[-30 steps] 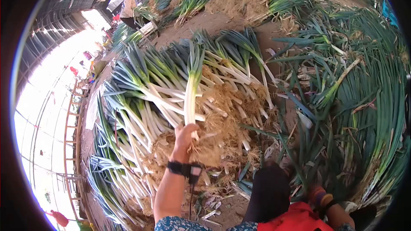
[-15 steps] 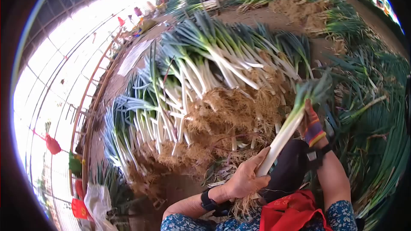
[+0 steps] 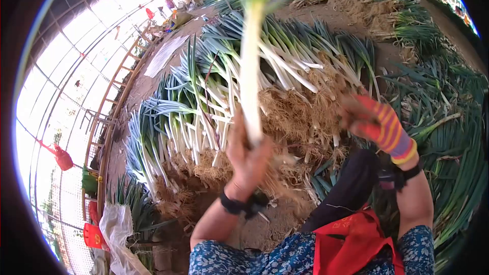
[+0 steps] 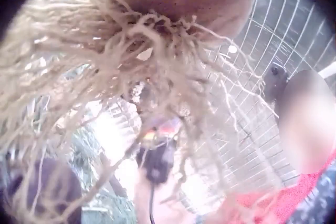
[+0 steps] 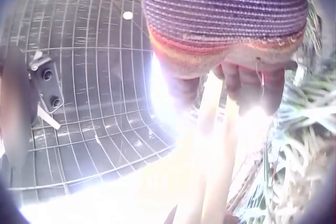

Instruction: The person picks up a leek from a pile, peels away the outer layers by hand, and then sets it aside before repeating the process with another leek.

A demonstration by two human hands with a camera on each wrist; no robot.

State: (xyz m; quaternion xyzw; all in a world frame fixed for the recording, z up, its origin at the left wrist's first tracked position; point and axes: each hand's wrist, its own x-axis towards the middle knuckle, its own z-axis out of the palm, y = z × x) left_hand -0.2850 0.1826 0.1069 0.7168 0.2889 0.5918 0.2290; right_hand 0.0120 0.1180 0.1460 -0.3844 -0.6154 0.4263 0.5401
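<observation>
My left hand [image 3: 248,165] grips leeks [image 3: 250,66] by the white lower end, near the roots. They stand almost upright in front of the pile, with blurred green tops at the upper edge of the head view. In the left wrist view, long tan roots [image 4: 152,71] hang under the hand. Two pale stalks [image 5: 210,129] show beyond the fingers in the right wrist view. My right hand [image 3: 382,125], in a striped glove with bare fingers, is raised to the right, apart from the leeks and holding nothing. Its fingers are blurred in the head view.
A big pile of leeks [image 3: 290,71] lies ahead, roots [image 3: 300,109] toward me. Long green leaves [image 3: 453,163] cover the ground at right. A wooden ladder-like frame [image 3: 114,86] runs along the left, near a pale plastic sack [image 3: 116,226]. My dark-clothed knee [image 3: 349,183] is below.
The left hand lifted the leeks off the pile and brought them toward the lap, where the right hand met their leaves. Now the right hand is off them, and the left has swung them upright, leftward.
</observation>
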